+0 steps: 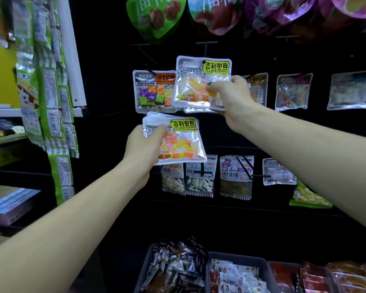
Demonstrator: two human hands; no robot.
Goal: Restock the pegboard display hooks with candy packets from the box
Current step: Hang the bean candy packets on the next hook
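My right hand (230, 96) pinches a clear jelly-bean packet (199, 83) with a yellow label, held flat against the black pegboard (106, 81); its hang hole sits at a hook tip. More packets hang behind it. My left hand (144, 144) grips a small stack of the same jelly-bean packets (178, 142) just below, thumb pressed on the top one. A packet of coloured cube candies (154, 92) hangs on the neighbouring hook to the left. No box is in view.
Other candy packets (292, 92) hang to the right and on the lower row (237, 176). Large bags (156, 15) hang above. Grey bins of wrapped sweets (239, 271) stand below. Green packet strips (49, 92) dangle at the left beside a white shelf frame (72, 60).
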